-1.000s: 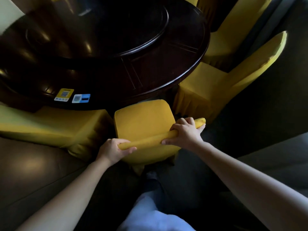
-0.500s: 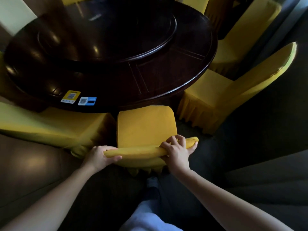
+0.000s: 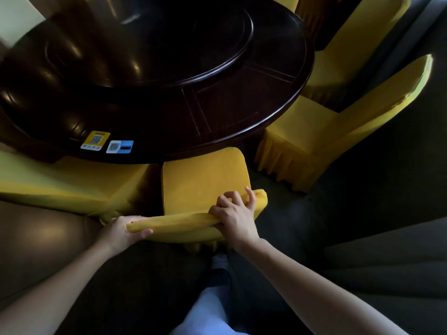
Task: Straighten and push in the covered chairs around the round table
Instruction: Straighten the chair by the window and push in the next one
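Yellow cloth covers the chair (image 3: pixel 203 180), whose seat front sits just under the table (image 3: pixel 242 112) rim. Both hands grip its top rail: left hand (image 3: pixel 123 232) curled round the near-left end, right hand (image 3: pixel 235 217) clamped near the right end, well apart along it.
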### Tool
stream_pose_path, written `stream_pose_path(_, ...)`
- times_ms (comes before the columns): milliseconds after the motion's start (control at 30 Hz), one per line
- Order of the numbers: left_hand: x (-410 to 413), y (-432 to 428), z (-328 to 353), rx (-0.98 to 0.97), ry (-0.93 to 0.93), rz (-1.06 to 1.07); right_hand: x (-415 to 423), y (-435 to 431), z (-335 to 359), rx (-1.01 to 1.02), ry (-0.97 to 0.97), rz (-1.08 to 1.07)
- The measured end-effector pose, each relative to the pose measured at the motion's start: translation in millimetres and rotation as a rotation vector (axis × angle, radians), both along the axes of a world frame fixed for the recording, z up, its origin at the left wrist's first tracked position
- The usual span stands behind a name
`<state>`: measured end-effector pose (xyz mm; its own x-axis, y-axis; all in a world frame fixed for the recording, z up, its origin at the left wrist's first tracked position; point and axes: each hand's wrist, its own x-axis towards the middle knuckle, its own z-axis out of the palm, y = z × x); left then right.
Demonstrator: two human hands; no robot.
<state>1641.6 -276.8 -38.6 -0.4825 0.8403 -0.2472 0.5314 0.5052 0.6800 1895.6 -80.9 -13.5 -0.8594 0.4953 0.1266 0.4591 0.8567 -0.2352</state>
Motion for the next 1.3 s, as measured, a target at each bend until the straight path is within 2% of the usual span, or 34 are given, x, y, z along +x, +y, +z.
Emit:
stream_pose_path(200,27.4,55.3,-4.6,0.047,-0.079,0.027,-9.6,80.0,-5.2,-0.038,-0.093,-0.014)
stream_pose_path(300,35.7,89.0,-6.5,-0.026,-0.061,0.052,-7.7,117.4,-10.3,-0.058,-0.129,-0.042)
stream_pose_path(467,27.7,107.3,-6.9,-0.085,-0.039,0.056,-18.4,146.9,-10.5,-0.077,-0.213,0.028)
stream_pose_path(600,16.1,125.0,-3.2,-0.108,-0.064,0.051,-34.0,163.2,0.2,-0.214,-0.25,-0.012)
stream_pose_path(867,4.5,151.5,3.0,-0.171,-0.122,0.024,-52.9,188.1,6.2,-0.249,-0.306,-0.057)
stream_pose_path(1100,-4.9,163.6,10.9,-0.316,-0.306,-0.122,-52.7,188.0,11.4,-0.265,-0.307,-0.062)
stream_pose_path(1300,-0.9,169.4,11.3,-0.266,-0.193,-0.135,-47.4,184.5,10.7,-0.221,-0.264,-0.049)
